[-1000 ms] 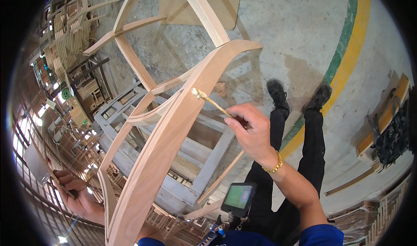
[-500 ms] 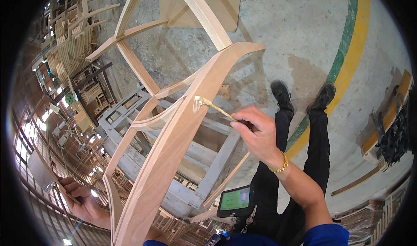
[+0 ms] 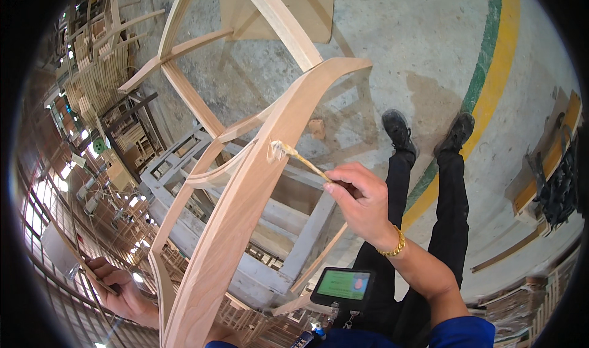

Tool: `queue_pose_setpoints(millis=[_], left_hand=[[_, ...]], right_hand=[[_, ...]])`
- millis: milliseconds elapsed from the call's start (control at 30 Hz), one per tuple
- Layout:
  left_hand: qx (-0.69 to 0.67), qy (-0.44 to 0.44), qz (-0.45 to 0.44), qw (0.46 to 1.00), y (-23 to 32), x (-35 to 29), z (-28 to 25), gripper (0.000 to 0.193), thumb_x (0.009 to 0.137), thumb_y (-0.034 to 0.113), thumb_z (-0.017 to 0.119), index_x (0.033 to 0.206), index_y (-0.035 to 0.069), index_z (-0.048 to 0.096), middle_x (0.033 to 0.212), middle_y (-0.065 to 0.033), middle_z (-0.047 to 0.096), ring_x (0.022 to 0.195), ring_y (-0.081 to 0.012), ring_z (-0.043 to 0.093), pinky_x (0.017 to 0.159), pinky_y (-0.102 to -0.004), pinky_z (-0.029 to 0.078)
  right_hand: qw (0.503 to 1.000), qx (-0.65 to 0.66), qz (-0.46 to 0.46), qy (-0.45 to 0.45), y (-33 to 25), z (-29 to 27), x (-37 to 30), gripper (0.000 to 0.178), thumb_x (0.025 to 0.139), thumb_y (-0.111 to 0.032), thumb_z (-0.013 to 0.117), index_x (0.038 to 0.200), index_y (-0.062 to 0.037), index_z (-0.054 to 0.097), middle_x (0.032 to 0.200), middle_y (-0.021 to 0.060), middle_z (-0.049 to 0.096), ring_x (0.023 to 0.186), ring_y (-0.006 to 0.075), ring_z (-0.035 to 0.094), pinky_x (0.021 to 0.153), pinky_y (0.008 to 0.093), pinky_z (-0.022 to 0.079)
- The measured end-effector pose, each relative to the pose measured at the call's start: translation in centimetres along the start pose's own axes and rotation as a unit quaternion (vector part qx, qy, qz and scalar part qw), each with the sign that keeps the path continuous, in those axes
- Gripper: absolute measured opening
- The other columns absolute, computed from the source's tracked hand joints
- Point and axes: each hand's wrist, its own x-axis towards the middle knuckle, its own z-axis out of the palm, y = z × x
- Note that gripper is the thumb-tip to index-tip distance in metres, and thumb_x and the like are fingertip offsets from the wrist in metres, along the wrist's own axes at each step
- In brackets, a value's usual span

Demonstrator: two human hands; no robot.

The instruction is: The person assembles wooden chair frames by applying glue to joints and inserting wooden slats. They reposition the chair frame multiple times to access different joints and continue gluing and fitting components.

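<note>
— Brush in which hand?
— Right hand, fingers pinched shut on its thin handle; the bristle tip touches the curved rail of the wooden chair frame.
— And the left hand?
— Closed around a lower slat of that frame, far left.
— What's around?
— A grey pallet under the frame, stacked chair frames behind, concrete floor with a yellow-green stripe.

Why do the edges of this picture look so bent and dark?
Head view: fisheye lens curves the yellow floor stripe and blackens the corners; windows at left glare white; the wooden chair frame and the right hand holding a stick stay sharp.
</note>
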Motion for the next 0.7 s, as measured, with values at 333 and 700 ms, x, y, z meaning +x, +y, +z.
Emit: queue_pose_setpoints(millis=[333,700], left_hand=[[0.003,-0.007,-0.001,1.0,0.0,-0.2,0.2,0.03,0.089,0.005,0.047,0.117,-0.003,0.04,0.094,-0.0032,0.047,0.078,-0.0077,0.052,0.063,-0.0201,0.048],[0.011,-0.026,0.0,1.0,0.3,-0.4,-0.2,0.03,0.09,0.006,0.046,0.118,-0.002,0.04,0.099,-0.0049,0.047,0.08,-0.0096,0.052,0.064,-0.022,0.047]], right_hand=[[1.0,-0.007,-0.004,0.006,0.5,-0.5,-0.7,0.015,0.073,0.004,0.064,0.087,0.0016,0.063,0.081,0.0081,0.061,0.063,0.011,0.054,0.054,0.0219,0.042],[0.984,-0.154,-0.082,-0.04,-2.8,-3.4,1.7,0.017,0.07,0.002,0.065,0.086,-0.0012,0.063,0.081,0.0095,0.062,0.062,0.0179,0.057,0.052,0.0247,0.043]])
